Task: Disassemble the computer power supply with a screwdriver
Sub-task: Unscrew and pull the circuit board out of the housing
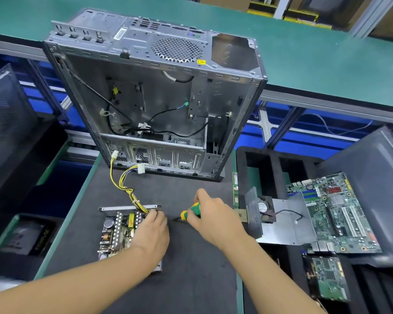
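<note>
Head view: opened grey metal power supply with exposed circuit board [119,232] lies flat on the dark counter [191,279], left of centre. Left hand [152,234] presses its right edge, fingers curled (grip unclear). Right hand [210,217] closed around green-yellow screwdriver [191,211], tip pointing left toward supply, just beside it.

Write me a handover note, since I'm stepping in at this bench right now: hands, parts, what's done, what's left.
Left hand: resting on the open power supply, fingers at its rear edge by the yellow wire bundle.
Right hand: gripping the green and yellow screwdriver, tip pointed toward the power supply.
Power supply lies on the black mat, out of the computer case behind it; its cover with the fan sits to the right.
Done: cover off, circuit board exposed.
Left: free the board from its tray; which screws remain is hidden under the left hand.
</note>
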A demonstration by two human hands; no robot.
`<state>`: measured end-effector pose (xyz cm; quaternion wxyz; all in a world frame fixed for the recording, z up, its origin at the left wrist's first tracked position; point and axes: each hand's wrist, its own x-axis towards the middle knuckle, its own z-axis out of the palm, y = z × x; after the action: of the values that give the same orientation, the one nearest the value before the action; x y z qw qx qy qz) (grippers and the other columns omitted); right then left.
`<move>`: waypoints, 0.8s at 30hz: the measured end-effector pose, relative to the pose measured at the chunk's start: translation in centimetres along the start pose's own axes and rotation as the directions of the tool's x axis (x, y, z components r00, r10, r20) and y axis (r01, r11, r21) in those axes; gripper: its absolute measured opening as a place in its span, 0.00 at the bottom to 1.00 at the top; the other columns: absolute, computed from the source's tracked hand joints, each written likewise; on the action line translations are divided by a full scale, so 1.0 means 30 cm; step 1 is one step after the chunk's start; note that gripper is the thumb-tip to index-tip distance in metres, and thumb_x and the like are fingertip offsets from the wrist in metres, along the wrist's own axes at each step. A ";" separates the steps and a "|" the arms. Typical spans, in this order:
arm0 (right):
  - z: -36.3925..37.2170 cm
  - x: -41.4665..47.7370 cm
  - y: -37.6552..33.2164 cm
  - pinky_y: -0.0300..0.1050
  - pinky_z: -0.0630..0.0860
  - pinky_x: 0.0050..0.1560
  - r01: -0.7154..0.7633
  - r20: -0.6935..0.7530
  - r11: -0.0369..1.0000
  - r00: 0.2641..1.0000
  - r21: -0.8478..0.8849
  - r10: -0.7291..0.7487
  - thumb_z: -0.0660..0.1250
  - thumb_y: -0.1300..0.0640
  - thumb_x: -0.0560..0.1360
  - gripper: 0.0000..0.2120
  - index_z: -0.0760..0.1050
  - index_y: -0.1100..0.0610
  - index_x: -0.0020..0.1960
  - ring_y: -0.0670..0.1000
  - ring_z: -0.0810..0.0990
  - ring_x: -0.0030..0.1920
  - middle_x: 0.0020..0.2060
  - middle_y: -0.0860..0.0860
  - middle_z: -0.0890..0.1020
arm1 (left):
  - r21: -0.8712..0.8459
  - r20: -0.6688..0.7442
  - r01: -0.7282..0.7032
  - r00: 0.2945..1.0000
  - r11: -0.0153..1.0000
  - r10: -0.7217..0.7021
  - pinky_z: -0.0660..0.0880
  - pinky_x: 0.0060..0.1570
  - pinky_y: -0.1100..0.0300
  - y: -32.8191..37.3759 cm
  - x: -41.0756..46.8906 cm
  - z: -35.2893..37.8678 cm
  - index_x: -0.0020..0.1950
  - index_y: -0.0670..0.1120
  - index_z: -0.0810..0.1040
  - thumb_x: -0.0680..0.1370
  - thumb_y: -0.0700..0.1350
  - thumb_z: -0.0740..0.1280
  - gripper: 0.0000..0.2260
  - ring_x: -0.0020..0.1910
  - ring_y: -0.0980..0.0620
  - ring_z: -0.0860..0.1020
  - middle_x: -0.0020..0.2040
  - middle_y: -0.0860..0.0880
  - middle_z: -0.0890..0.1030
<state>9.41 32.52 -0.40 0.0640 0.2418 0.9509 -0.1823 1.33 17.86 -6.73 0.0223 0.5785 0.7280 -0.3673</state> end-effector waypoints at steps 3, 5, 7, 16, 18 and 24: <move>-0.001 0.010 -0.008 0.48 0.66 0.35 0.022 0.000 1.000 1.000 0.004 -0.022 0.59 0.44 0.78 0.12 0.59 0.50 0.49 0.59 0.72 0.35 0.36 0.49 0.71 | -0.027 0.013 0.022 1.000 0.999 -0.022 0.58 0.69 0.44 0.007 0.003 -0.001 0.70 0.36 0.66 0.84 0.43 0.50 0.18 0.66 0.38 0.64 0.65 0.37 0.69; 0.000 0.017 -0.012 0.48 0.66 0.34 0.027 -0.005 1.000 1.000 0.005 -0.027 0.59 0.44 0.78 0.12 0.59 0.51 0.49 0.59 0.73 0.35 0.35 0.49 0.70 | -0.058 0.002 0.034 0.999 0.998 -0.034 0.59 0.68 0.45 0.004 0.008 0.001 0.69 0.37 0.67 0.84 0.44 0.51 0.17 0.65 0.39 0.64 0.64 0.38 0.69; 0.001 0.023 -0.015 0.47 0.64 0.31 0.027 -0.007 1.000 1.000 -0.002 -0.027 0.59 0.44 0.78 0.12 0.60 0.51 0.48 0.58 0.72 0.34 0.32 0.47 0.67 | -0.101 -0.017 0.050 0.999 0.994 -0.052 0.60 0.66 0.46 -0.003 0.014 0.005 0.68 0.39 0.67 0.83 0.46 0.53 0.17 0.64 0.41 0.64 0.62 0.40 0.69; -0.011 0.038 -0.016 0.45 0.59 0.27 0.022 0.005 1.000 1.000 -0.005 -0.022 0.59 0.44 0.78 0.12 0.60 0.51 0.49 0.57 0.72 0.34 0.33 0.47 0.68 | -0.036 -0.054 0.006 0.998 0.999 -0.008 0.61 0.66 0.44 -0.003 0.006 0.009 0.67 0.37 0.69 0.83 0.44 0.53 0.16 0.62 0.39 0.66 0.61 0.38 0.71; -0.015 0.043 -0.024 0.46 0.61 0.29 0.023 0.012 1.000 1.000 0.000 -0.023 0.59 0.44 0.78 0.12 0.60 0.51 0.49 0.58 0.73 0.35 0.34 0.48 0.70 | -0.013 -0.039 -0.012 0.999 1.000 0.012 0.61 0.66 0.44 -0.004 0.006 0.004 0.66 0.38 0.70 0.84 0.43 0.53 0.15 0.62 0.39 0.66 0.61 0.38 0.72; -0.016 0.047 -0.034 0.46 0.61 0.29 0.034 0.015 0.999 0.999 -0.001 -0.034 0.59 0.44 0.78 0.12 0.61 0.51 0.49 0.58 0.73 0.34 0.34 0.48 0.70 | -0.051 -0.043 -0.002 0.999 0.999 0.000 0.60 0.66 0.46 -0.006 0.009 0.017 0.68 0.37 0.66 0.84 0.45 0.51 0.17 0.63 0.41 0.65 0.61 0.40 0.70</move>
<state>7.68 32.48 0.09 0.0681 0.2240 0.9545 -0.1846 0.89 17.79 -7.16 0.0216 0.5859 0.7372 -0.3358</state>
